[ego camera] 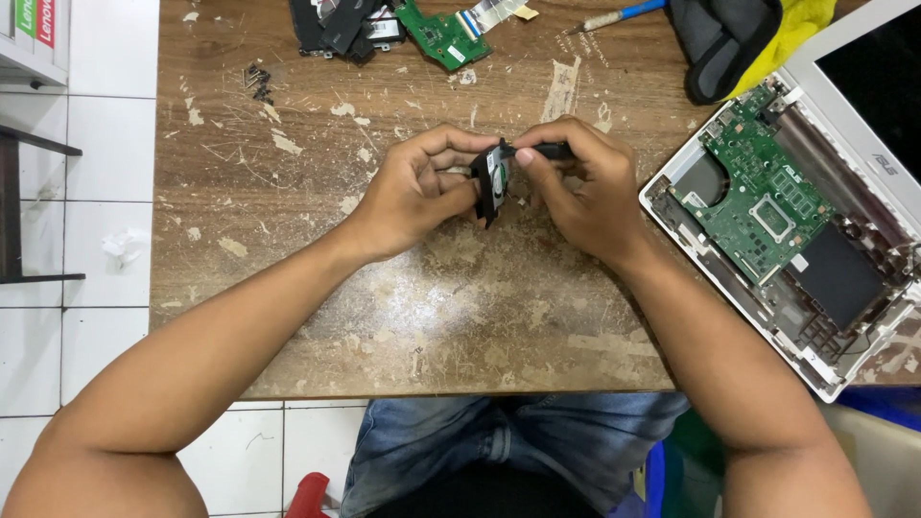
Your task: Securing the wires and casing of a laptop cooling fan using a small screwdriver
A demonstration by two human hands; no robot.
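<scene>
Gripping 1 black fan part (493, 180), 2 hands: left hand (414, 192), right hand (585, 187)

place: electronics repair workshop | signs: opened laptop (796, 230), loose circuit board (439, 35), screws (259, 82), scarred wooden bench (384, 307)

Desk (317, 288): wooden, brown, with a badly worn top; you had pale scuffs and flaked patches across most of its surface.

Floor (106, 201): white square tiles with dark grout lines, lying to your left of the desk and beneath its near edge; a crumpled white scrap (120, 245) lay on one tile.

Dark furniture frame (19, 206): stood at the far left edge, only partly in view.

Light: even and bright over your desk, with no hard shadows.
</scene>
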